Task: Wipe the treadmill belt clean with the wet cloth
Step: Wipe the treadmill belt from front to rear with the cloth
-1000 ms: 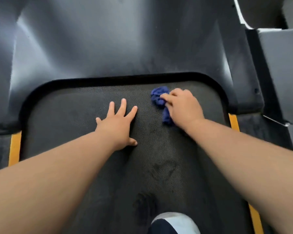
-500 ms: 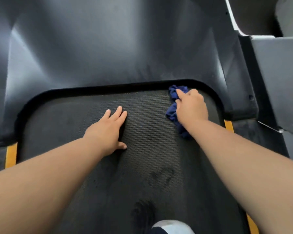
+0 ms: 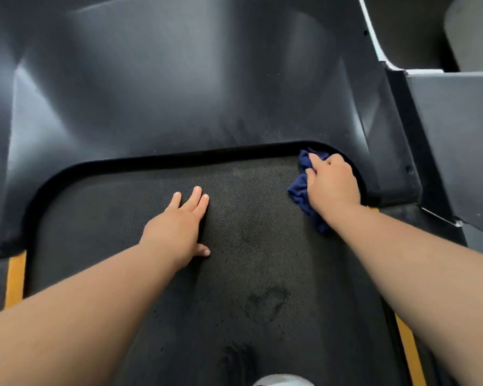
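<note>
Two hands are down on the black textured treadmill belt (image 3: 248, 274)! The left hand (image 3: 179, 224) lies flat near the belt's middle, fingers straight and close together, thumb out. The right hand (image 3: 332, 182) curls round the crumpled dark-blue cloth (image 3: 299, 190), pressing it into the belt's far right corner, against the grey plastic motor cover (image 3: 179, 93). Dark smudges (image 3: 265, 302) mark the belt nearer the person.

Belt (image 3: 248, 218) matt, textured; cloth (image 3: 301, 190) crumpled (blue fabric).
</note>
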